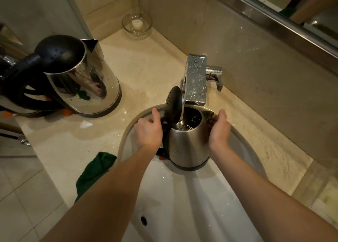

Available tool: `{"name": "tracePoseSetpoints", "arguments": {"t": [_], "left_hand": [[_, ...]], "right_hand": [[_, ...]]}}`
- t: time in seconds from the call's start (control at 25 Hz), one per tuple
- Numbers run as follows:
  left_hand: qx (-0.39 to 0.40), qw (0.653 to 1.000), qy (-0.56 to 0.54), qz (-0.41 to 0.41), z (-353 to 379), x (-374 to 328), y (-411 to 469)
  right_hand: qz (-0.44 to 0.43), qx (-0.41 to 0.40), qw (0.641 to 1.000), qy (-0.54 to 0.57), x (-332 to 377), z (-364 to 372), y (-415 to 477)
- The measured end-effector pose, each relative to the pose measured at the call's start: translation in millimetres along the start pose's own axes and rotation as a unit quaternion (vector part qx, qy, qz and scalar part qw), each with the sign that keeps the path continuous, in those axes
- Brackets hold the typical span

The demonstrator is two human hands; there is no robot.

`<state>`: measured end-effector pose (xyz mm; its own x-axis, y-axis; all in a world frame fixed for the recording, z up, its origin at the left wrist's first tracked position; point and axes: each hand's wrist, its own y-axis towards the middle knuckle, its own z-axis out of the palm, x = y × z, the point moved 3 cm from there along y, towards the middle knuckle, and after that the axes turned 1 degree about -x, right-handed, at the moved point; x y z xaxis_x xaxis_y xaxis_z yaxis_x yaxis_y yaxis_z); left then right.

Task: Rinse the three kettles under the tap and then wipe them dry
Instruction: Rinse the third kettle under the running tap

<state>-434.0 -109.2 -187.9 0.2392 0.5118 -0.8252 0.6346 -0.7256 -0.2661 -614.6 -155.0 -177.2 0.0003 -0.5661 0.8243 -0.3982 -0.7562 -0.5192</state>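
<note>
Gripping kettle (186, 145) handle, left hand (149, 134); right hand (219, 130) cups its body under tap (195, 79), lid (173, 106) open.

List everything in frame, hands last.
kettle in sink: 1, brushed steel with black lid open, under the tap
kettle on counter: 1, polished steel with black lid, left of sink
steel object: 1, shiny, cut off at far left
tap: 1, chrome, behind sink
sink: 1, white, in counter
counter: 1, beige stone
cloth: 1, green, counter edge left of sink
glass bowl: 1, clear, back corner
mirror: 1, steel-framed, upper right
left grip: 1, bare, on sink kettle's handle
right grip: 1, bare, on its spout side
</note>
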Motion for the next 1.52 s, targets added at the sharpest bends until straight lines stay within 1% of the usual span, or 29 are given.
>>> {"name": "tracePoseSetpoints", "arguments": {"t": [0.08, 0.24, 0.32, 0.44, 0.56, 0.68, 0.76, 0.84, 1.0, 1.24, 1.36, 1.52], "left_hand": [[0.004, 1.0, -0.006, -0.01, -1.3, 1.8, -1.0], [0.027, 0.998, -0.029, -0.043, -8.2, 0.1, -13.4], [0.038, 0.997, -0.031, -0.065, -13.0, -0.3, -21.7], [0.049, 0.996, -0.02, -0.069, -20.0, 1.2, -26.3], [0.059, 0.997, -0.019, -0.048, -30.8, -2.9, -30.0], [0.065, 0.997, 0.01, -0.031, -48.3, -12.2, -33.7], [0.078, 0.997, -0.009, -0.017, -62.6, -23.2, -36.8], [0.076, 0.997, -0.033, 0.004, -79.5, -36.4, -40.2], [0.07, 0.996, -0.031, 0.036, -120.0, -55.6, -39.0], [0.074, 0.993, -0.031, 0.088, -190.3, -57.4, -22.9], [0.074, 0.99, -0.025, 0.115, -228.9, -53.9, -12.1], [0.083, 0.985, -0.017, 0.149, -271.3, -43.5, 5.8]], "right_hand": [[0.016, -0.002, 1.0, 0.02, -1.4, 0.9, -1.9], [0.044, -0.039, 0.995, 0.078, -3.3, 2.6, -17.7], [0.046, -0.054, 0.991, 0.112, -4.4, 1.0, -26.0], [0.037, -0.071, 0.989, 0.124, -5.1, 0.5, -36.8], [0.028, -0.086, 0.985, 0.144, -3.5, -4.5, -48.3], [0.02, -0.087, 0.983, 0.161, 1.1, -5.7, -63.1], [0.008, -0.097, 0.983, 0.159, 10.3, -6.6, -77.3], [-0.004, -0.106, 0.981, 0.162, 21.6, -6.1, -90.4], [-0.012, -0.115, 0.977, 0.181, 37.7, 4.0, -122.7], [-0.015, -0.111, 0.967, 0.23, 48.0, 46.6, -172.5], [-0.037, -0.088, 0.965, 0.244, 53.7, 73.3, -198.3], [-0.043, -0.063, 0.966, 0.248, 60.0, 111.6, -222.7]]}}
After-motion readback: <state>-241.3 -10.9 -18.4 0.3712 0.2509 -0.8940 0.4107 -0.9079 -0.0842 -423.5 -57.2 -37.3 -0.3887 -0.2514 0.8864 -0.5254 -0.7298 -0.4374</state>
